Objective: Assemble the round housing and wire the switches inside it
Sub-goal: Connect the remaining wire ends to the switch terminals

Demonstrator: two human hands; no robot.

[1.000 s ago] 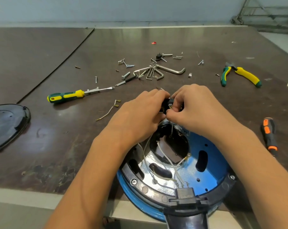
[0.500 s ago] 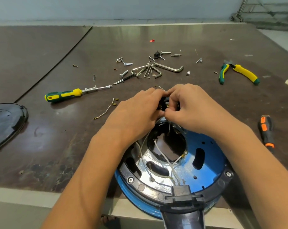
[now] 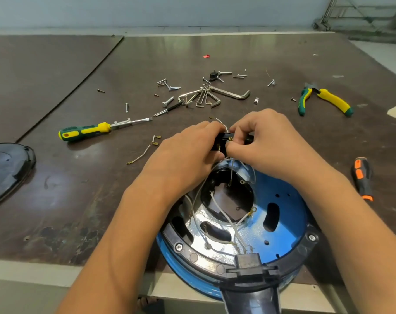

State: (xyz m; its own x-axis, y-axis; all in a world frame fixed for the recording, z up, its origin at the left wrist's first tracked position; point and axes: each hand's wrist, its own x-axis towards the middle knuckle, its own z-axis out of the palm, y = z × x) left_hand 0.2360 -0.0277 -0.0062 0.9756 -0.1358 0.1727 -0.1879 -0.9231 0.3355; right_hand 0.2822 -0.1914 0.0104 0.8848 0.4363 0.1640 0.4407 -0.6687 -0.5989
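A small black switch [image 3: 224, 142] is pinched between the curled fingers of left hand [image 3: 188, 155] and right hand [image 3: 267, 141], above the blue round housing [image 3: 283, 223]; white wires [image 3: 219, 211] trail inside.

The left hand [image 3: 188, 155] and right hand [image 3: 267, 143] meet over the far rim of the housing [image 3: 292, 223], pinching a small black switch [image 3: 220, 142] between them. White wires [image 3: 222, 211] run from under the hands into the housing. Beyond the hands lie hex keys [image 3: 232, 94]; left of the left hand, a green screwdriver [image 3: 86, 131]; right of the right hand, pliers [image 3: 331, 101] and an orange screwdriver [image 3: 362, 175]
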